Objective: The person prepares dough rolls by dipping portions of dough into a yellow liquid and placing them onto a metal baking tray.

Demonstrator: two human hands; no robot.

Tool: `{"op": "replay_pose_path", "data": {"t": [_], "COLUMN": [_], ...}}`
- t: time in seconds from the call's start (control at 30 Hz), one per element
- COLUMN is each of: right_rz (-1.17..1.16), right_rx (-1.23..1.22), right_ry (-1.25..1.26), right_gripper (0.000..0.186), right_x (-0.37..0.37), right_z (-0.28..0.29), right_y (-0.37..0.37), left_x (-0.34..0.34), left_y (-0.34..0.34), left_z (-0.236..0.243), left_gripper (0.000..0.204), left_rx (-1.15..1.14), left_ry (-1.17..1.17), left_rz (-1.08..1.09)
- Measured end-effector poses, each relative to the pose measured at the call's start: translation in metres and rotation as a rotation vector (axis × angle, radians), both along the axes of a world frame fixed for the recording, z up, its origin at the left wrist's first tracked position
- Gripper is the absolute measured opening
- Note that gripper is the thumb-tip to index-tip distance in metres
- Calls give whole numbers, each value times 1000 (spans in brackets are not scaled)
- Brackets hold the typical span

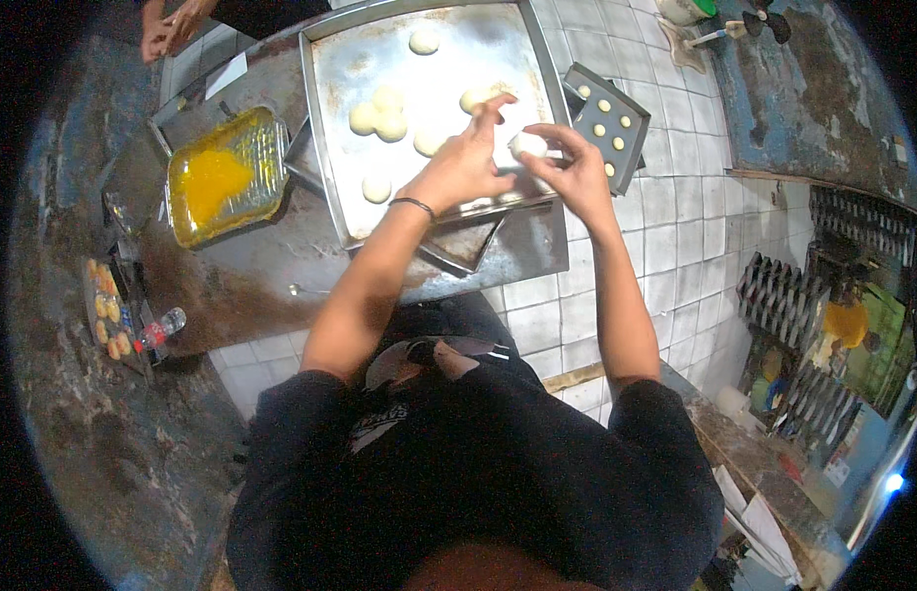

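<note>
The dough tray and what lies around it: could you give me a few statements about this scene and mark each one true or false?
1. Both hands meet at one dough ball, the left hand and the right hand on either side. True.
2. The large metal tray holds no dough. False: several pale dough pieces lie on it.
3. The foil container left of the tray holds a yellow liquid. True.
4. The small dark tray on the right holds red pieces. False: its small rounds are pale.
5. The left wrist wears a thin bracelet. True.
</note>
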State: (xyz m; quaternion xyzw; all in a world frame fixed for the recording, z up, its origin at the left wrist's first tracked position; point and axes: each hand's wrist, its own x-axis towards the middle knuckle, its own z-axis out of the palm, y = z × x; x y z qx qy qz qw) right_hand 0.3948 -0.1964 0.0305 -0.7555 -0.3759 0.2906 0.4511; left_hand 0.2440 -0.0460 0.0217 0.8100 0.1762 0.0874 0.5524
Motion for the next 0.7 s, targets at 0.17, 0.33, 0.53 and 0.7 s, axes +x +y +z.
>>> {"op": "replay_pose_path", "data": {"t": [0.17,0.33,0.53,0.7], "right_rz": [357,668,697,508], "right_rx": [-334,-215,-249,-328], "right_ry": [-408,-971,-931,-628], "right_gripper": [51,81,81,59], "right_x": [47,48,51,53], "right_z": [-94,-122,-138,-90], "right_y": [1,16,20,61], "left_x": [-49,-127,-211,-236], "left_y": [31,49,54,44], "left_z": [-12,-12,-25,-19], "left_gripper": [98,87,80,75], "left_rx": [-24,-80,-84,-119], "left_ry": [-8,31,28,2], "left_rz": [203,454,697,783]}}
